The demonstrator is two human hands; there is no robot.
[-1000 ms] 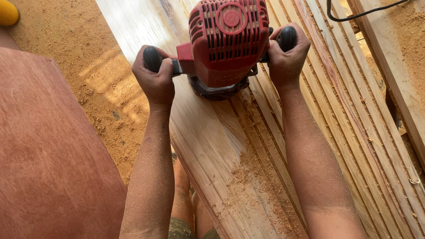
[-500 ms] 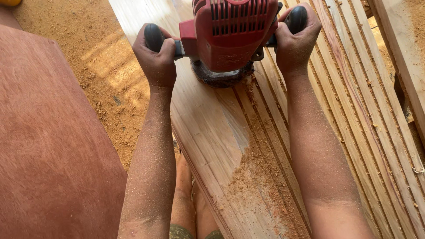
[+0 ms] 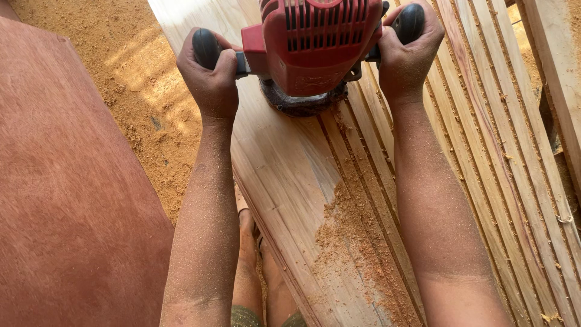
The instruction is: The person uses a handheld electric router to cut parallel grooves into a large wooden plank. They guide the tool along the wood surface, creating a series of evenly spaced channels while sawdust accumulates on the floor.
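A red wood router with two black knob handles rests on a pale wooden board. My left hand grips the left black handle. My right hand grips the right black handle. The router's round base sits at the end of parallel grooves cut along the board. Both forearms are dusted with sawdust. The router's top is cut off by the frame's upper edge.
A sawdust pile lies on the board between my arms. A reddish-brown panel fills the left. The floor is covered in sawdust. More grooved boards lie to the right. My feet show below the board.
The router and both hands have moved up the board, away from me, leaving a longer stretch of groove behind the base.
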